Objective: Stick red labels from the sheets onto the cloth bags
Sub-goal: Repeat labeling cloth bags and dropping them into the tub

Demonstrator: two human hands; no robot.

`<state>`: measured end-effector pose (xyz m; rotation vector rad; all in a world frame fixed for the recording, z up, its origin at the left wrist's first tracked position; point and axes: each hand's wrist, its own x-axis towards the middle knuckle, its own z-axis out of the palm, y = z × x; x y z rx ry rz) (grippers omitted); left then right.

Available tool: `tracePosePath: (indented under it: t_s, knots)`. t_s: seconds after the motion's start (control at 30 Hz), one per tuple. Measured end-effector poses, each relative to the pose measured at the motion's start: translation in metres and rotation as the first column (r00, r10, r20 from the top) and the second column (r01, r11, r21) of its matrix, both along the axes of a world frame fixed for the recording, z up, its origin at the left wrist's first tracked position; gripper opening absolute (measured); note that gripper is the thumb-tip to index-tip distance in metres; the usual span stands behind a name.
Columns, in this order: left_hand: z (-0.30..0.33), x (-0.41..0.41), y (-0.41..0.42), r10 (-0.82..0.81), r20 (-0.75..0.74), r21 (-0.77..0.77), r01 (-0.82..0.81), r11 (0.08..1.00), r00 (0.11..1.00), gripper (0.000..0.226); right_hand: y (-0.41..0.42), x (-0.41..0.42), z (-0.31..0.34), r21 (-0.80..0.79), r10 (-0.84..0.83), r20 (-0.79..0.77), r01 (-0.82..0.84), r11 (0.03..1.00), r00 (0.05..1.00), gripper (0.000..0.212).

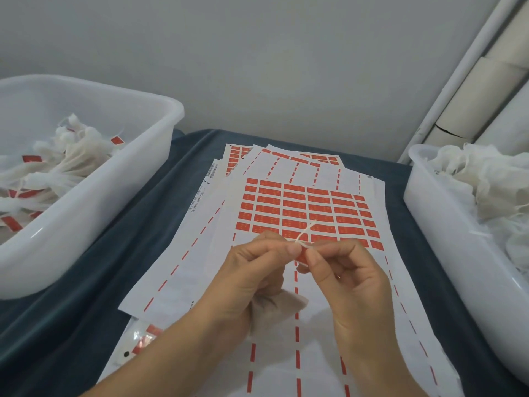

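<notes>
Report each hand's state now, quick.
Left hand: closed, fingers pinching the string, cloth bag hanging beneath it.
Right hand: closed, fingers pinching a red label at the string.

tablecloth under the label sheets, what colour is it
Dark blue tablecloth, plain with no pattern, seen in the head view.

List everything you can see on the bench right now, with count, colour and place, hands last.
label sheets: several, white with red labels, overlapping on the middle of the cloth
left tub: one, white, holds cloth bags bearing red labels
right tub: one, white, holds plain cloth bags
table cloth: one, dark blue, under everything
cloth bag: one, white, held in the hands above the sheets
string: one, white, pinched by both hands
red label: one, between the fingertips
left hand: grips the bag, pinches the string
right hand: pinches the string
</notes>
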<state>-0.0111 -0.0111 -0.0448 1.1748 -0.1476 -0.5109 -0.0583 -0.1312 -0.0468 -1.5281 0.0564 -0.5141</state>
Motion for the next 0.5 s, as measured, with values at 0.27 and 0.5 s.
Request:
tracePosePath:
  t_s: [0.27, 0.5]
  knots:
    - [0.004, 0.008, 0.002, 0.332, 0.314, 0.291, -0.423, 0.858, 0.890, 0.029, -0.003, 0.007, -0.011, 0.082, 0.074, -0.074, -0.068, 0.994, 0.994, 0.043]
    - [0.053, 0.053, 0.068, 0.461, 0.688, 0.040, -0.663, 0.747, 0.561, 0.018, 0.001, 0.014, -0.036, -0.034, 0.121, -0.282, -0.136, 0.990, 0.952, 0.027]
